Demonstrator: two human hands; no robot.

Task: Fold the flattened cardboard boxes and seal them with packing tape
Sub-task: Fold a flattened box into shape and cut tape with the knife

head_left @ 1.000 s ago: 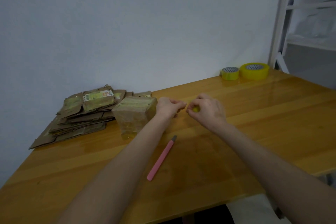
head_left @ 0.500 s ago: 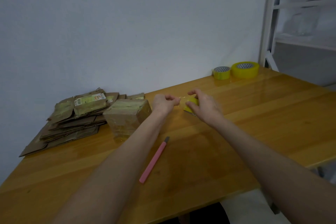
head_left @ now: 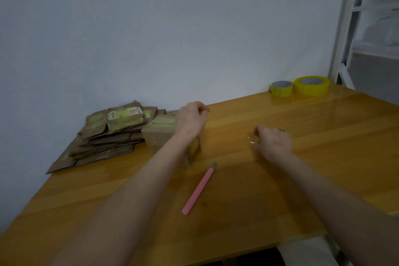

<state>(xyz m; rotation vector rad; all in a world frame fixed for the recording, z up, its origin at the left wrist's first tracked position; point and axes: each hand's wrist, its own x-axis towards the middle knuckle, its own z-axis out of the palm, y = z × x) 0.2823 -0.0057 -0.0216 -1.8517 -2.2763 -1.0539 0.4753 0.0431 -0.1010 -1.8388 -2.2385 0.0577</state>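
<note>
My left hand hovers above a folded, taped cardboard box, with its fingers curled and thumb and forefinger pinched together as if on the end of a clear tape strip. The strip itself is barely visible. To the right, my right hand rests low over the table and grips a small yellow tape roll, of which only the left edge and a glint of tape show. A stack of flattened cardboard boxes lies at the back left against the wall.
A pink utility knife lies on the wooden table between my forearms. Two yellow tape rolls, a smaller one and a larger one, stand at the back right. A white metal frame rises beyond that corner.
My hands were close together at the table's middle. They have drawn apart: the left went left over the box, the right went right and down with the small roll.
</note>
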